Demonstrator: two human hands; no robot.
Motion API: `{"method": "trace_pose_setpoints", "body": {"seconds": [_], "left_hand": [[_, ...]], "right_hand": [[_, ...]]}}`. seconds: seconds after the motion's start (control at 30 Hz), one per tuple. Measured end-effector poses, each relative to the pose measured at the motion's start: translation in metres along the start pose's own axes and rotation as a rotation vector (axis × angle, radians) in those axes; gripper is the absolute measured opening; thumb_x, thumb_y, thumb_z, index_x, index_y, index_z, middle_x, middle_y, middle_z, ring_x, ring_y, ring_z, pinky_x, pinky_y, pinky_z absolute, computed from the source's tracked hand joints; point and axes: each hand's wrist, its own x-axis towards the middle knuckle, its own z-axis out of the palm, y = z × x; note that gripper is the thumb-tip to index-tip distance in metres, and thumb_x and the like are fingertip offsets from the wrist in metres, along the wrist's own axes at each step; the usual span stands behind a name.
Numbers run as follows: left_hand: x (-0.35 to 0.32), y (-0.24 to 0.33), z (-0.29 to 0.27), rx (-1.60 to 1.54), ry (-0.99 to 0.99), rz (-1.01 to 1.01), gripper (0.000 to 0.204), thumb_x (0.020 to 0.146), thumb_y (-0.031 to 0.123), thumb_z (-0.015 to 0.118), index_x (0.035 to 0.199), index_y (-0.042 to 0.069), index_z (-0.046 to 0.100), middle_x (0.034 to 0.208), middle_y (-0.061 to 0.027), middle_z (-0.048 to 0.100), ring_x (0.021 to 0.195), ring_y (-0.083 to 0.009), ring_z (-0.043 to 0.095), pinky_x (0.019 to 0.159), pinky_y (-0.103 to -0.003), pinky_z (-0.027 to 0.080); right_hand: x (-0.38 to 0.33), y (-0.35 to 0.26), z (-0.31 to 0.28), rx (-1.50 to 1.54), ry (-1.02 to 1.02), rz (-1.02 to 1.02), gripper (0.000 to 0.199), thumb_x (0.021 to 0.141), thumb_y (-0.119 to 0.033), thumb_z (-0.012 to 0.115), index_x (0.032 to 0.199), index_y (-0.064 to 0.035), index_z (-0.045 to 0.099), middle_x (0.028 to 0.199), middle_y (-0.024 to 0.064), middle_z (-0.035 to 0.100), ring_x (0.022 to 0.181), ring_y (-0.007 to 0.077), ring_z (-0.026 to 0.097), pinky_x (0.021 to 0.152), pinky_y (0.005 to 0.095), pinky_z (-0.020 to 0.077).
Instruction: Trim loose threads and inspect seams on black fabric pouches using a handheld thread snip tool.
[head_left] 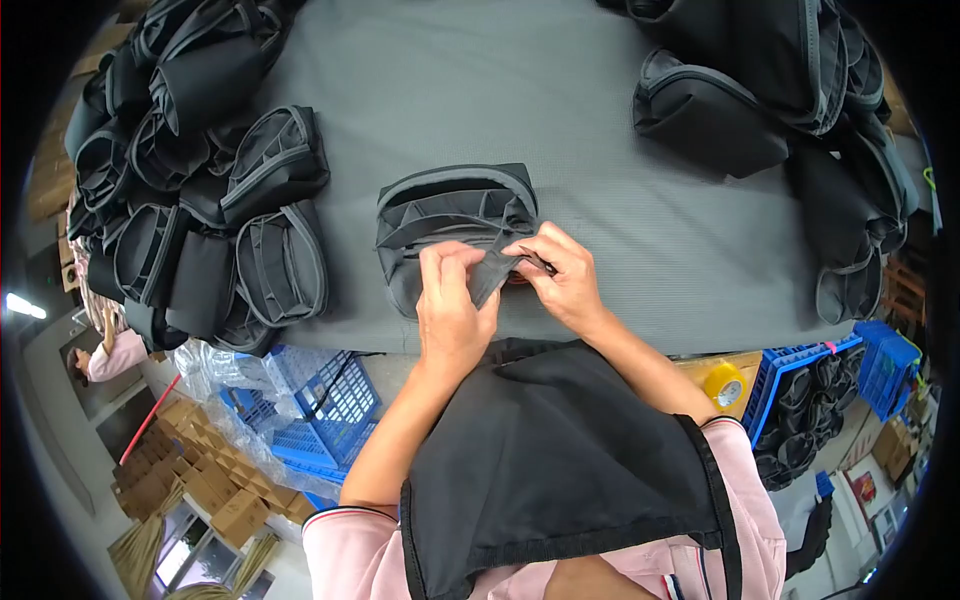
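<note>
In front of me on the grey table is a black fabric pouch [455, 205], its top gaping and inner divider pockets showing. My left hand [455, 305] pinches a strip of the pouch's black fabric at its near side. Close beside it, my right hand [562, 275] has its fingers closed on the same fabric. A small dark piece [538, 262] sticks out at the right fingertips, with a spot of orange under them; I cannot tell what it is. The pouch's near right corner is partly hidden by my hands.
Black pouches are piled at the left [280, 265] and right [710, 115] of the grey table [590, 130]. Below its near edge stand blue crates [330, 400], with yellow tape [724, 384] at the right. Another person [115, 350] is at far left, near cardboard boxes [215, 490].
</note>
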Motion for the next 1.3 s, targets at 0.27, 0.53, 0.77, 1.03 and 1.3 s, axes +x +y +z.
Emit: {"method": "trace_pose_setpoints", "body": {"seconds": [0.27,0.53,0.77,1.03,1.3], "left_hand": [[-0.001,-0.009,-0.009,-0.499,-0.490,-0.605,0.021,0.074,0.012,0.072,0.090,0.000,0.067,0.079,-0.0086,0.062,0.076,-0.0168,0.061,0.069,-0.028,0.048],[-0.014,-0.002,0.010,-1.020,-0.797,-0.664,0.018,0.077,0.006,0.071,0.092,-0.002,0.063,0.089,0.0010,0.057,0.081,-0.0062,0.053,0.073,-0.022,0.044],[-0.025,-0.002,0.011,-1.128,-0.801,-0.654,0.023,0.079,0.004,0.069,0.094,0.004,0.051,0.091,0.0002,0.056,0.084,-0.0054,0.054,0.075,-0.021,0.046],[-0.024,-0.009,0.013,-1.203,-0.611,-0.687,0.024,0.077,0.003,0.070,0.092,0.005,0.052,0.088,0.0012,0.056,0.084,-0.0057,0.054,0.076,-0.021,0.045],[-0.018,-0.004,0.013,-1.247,-0.620,-0.720,0.023,0.078,0.003,0.070,0.091,0.005,0.052,0.087,0.0010,0.057,0.081,-0.0055,0.054,0.075,-0.021,0.046]], "right_hand": [[0.031,0.000,-0.042,-0.135,-0.682,-0.109,0.015,0.073,-0.015,0.068,0.081,-0.0036,0.062,0.070,0.0060,0.056,0.064,0.0230,0.056,0.056,0.0338,0.0413],[0.003,0.025,-0.025,0.237,-0.323,0.095,0.024,0.083,-0.015,0.063,0.065,-0.0004,0.057,0.058,0.0015,0.054,0.054,0.0066,0.045,0.050,0.0241,0.0336],[-0.006,0.013,-0.015,0.307,-0.134,0.169,0.017,0.085,-0.014,0.060,0.073,-0.0016,0.058,0.067,0.0014,0.059,0.058,0.0050,0.046,0.053,0.0216,0.0367],[-0.062,-0.023,-0.043,-0.091,0.117,0.175,0.022,0.078,-0.011,0.065,0.098,-0.0060,0.056,0.087,0.0078,0.058,0.071,0.0199,0.059,0.066,0.0284,0.0476],[-0.057,-0.028,-0.048,-0.418,-0.049,-0.107,0.028,0.067,-0.009,0.072,0.094,-0.0095,0.062,0.084,0.0042,0.056,0.063,0.0193,0.056,0.059,0.0317,0.0462]]}}
